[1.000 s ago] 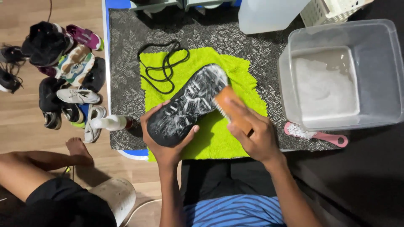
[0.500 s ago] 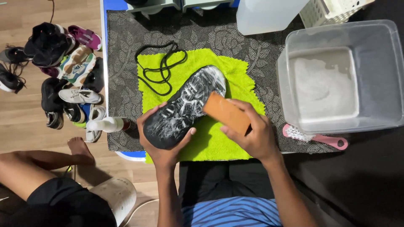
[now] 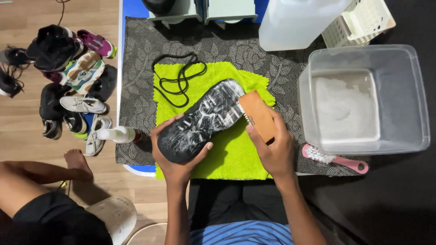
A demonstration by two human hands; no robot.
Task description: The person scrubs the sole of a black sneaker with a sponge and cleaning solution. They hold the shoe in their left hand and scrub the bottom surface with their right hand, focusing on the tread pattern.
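Two hands busy over the green cloth (image 3: 227,156). Left hand (image 3: 178,159) cups the heel end of a black shoe (image 3: 202,121), fingers wrapped round it, sole up and streaked with white foam. Right hand (image 3: 271,147) closed around a wooden brush (image 3: 257,115), bristles against the toe end of the sole. Shoe lies diagonally, heel toward the person, toe up-right. Black laces (image 3: 178,78) coiled on the cloth's upper left. Clear tub (image 3: 411,97) with soapy water sits to the right; pink brush (image 3: 335,158) just in front of it. White bottle (image 3: 116,134) at the mat's left edge. Pile of shoes (image 3: 68,81) on the floor, far left. Another person's bare foot (image 3: 75,161) below that pile.
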